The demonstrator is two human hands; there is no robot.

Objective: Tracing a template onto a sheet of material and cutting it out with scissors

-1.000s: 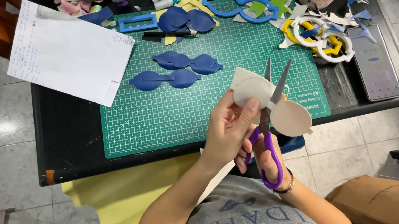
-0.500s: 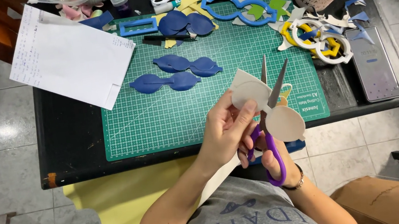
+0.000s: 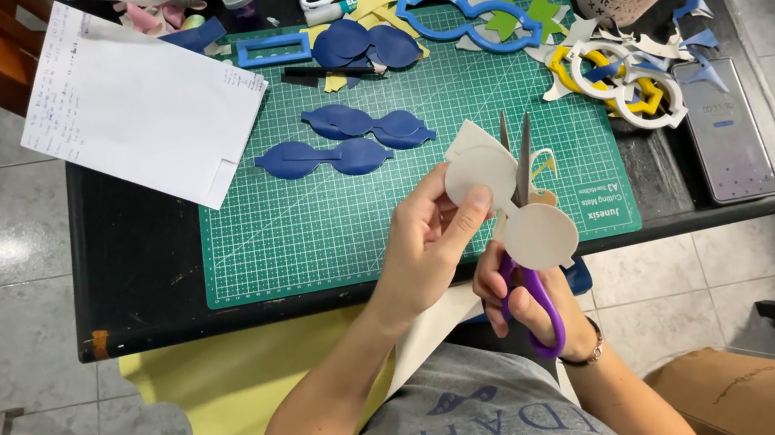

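Purple-handled scissors have advanced into the cream bow-shaped foam cutout — blades now parted mid-cut; right hand grips the handles, left hand pinches the cutout (thumb on top).

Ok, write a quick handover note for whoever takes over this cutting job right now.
Left hand pinches the cream cut-out over the table's near edge.
Right hand works the purple-handled scissors, blades open at the cut-out's narrow waist.
Two finished blue bow shapes lie on the green cutting mat.
Done: two rounded lobes largely outlined.
Left: trimming the rest of the outline, apparently.
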